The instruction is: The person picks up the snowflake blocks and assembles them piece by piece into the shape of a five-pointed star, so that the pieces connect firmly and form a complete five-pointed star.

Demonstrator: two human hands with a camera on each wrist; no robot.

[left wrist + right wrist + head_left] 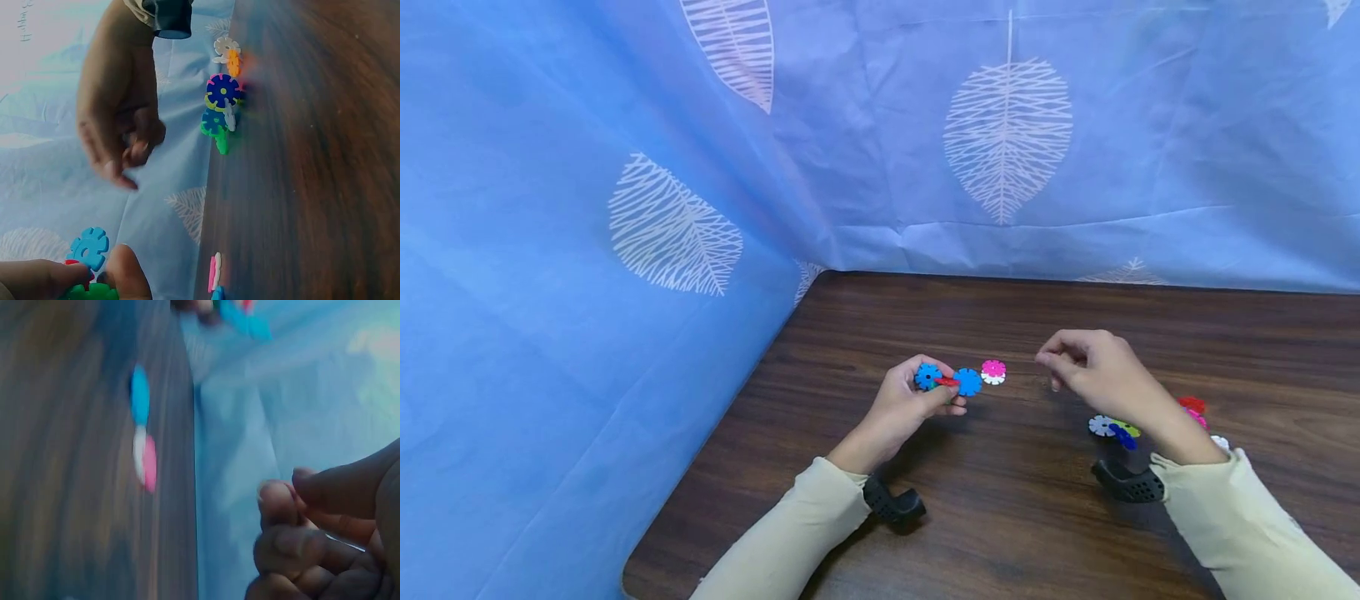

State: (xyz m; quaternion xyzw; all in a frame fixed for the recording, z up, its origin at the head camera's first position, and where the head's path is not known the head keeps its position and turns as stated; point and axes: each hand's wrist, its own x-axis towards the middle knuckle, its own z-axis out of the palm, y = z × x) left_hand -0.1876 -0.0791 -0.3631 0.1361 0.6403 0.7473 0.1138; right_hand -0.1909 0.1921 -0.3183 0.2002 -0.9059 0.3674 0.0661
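Note:
My left hand (910,396) pinches a small joined cluster of notched plastic discs between thumb and fingers. The cluster has a light blue disc (89,249), a red disc (947,382) and a green disc (94,291), partly covered by the fingers. Just past these fingertips another blue disc (967,382) lies on the table beside an overlapping pink disc (993,367) and white disc (993,378). To the right, my right hand (1101,371) is raised over the table. Its fingers are loosely bent, thumb near the index fingertip, and nothing shows between them.
Several more notched discs lie near the right wrist, among them a white disc (1101,426), a dark blue disc (1123,437) and a red disc (1191,405). A blue leaf-patterned cloth (887,167) rises behind and left of the dark wooden table (1000,500).

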